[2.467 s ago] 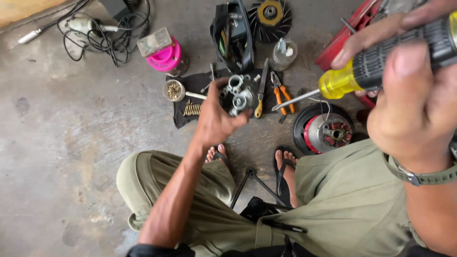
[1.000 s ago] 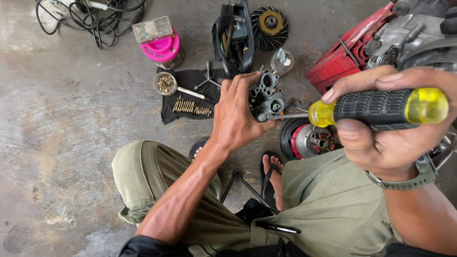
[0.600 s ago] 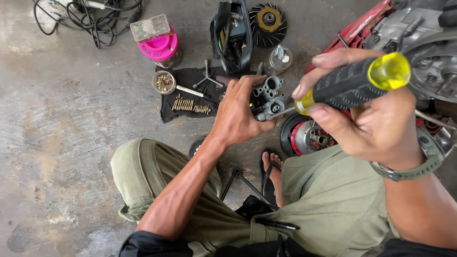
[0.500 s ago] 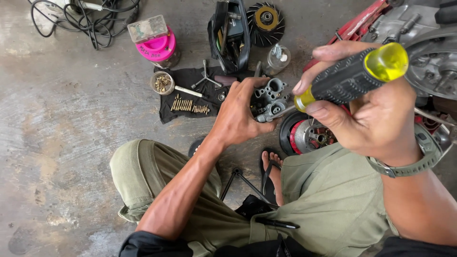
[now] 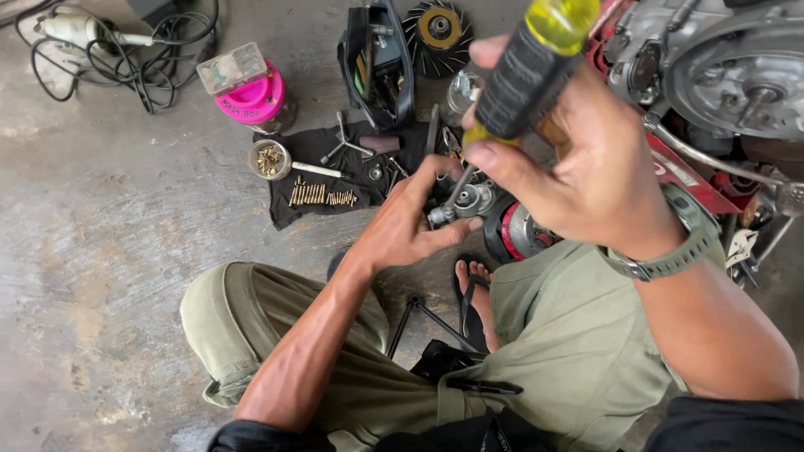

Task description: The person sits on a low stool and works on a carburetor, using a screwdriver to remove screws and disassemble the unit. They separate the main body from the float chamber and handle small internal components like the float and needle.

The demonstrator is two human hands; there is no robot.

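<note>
Both hands raised: left hand (image 5: 402, 230) cupping carburetor (image 5: 465, 203), right hand (image 5: 586, 167) gripping screwdriver (image 5: 528, 71).

Soft, even daylight fills the scene, leaving only faint shadows on the grey concrete floor (image 5: 126, 251). The near right hand (image 5: 586, 167) looks slightly soft; edges beside it bend with wide-angle distortion.

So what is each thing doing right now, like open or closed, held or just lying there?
Left hand: gripping the small metal engine part.
Right hand: gripping the screwdriver, tip down on the part.
Tool bag: open, tools inside.
Pink jar: closed, clear box on top.
Small tin: open, holding brass bits.
Black cloth: spread flat on the floor.
</note>
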